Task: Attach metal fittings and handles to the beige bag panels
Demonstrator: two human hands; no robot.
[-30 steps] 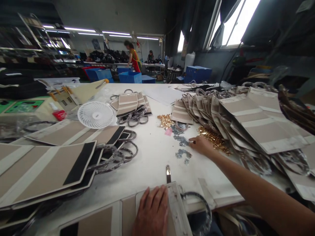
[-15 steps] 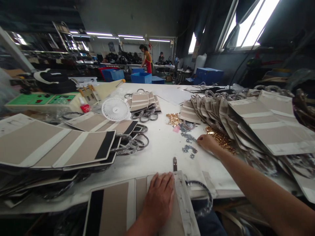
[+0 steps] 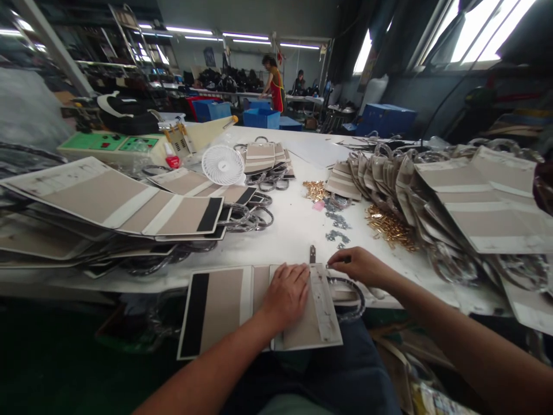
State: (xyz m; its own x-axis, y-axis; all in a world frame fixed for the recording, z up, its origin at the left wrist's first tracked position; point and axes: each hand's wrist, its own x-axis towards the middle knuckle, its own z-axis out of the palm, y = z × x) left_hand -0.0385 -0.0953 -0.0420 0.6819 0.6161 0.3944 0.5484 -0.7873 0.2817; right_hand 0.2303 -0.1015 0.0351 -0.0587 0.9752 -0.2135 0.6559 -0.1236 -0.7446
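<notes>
My left hand (image 3: 287, 293) lies flat, fingers stretched, on an opened beige bag panel (image 3: 227, 305) with pale bands and a black strip at its left end. The panel rests at the table's front edge, partly over my lap. From its far edge sticks out a dark tab with metal studs (image 3: 312, 253). A plastic-wrapped loop handle (image 3: 356, 300) curves out on the right. Just right of the tab, my right hand (image 3: 360, 267) pinches a small metal piece (image 3: 329, 266) between thumb and finger; its exact shape is too small to make out.
Small grey metal plates (image 3: 337, 236) lie scattered beyond my right hand, near heaps of gold-coloured fasteners (image 3: 389, 227). Bag panels are stacked left (image 3: 129, 202) and right (image 3: 458, 202). A white fan (image 3: 222, 165) stands at the left back. Two people work far off.
My right hand has come from the grey metal plates back toward me, to the panel's far right corner, with a small piece in its fingertips. The left hand stays on the panel; the view has shifted.
</notes>
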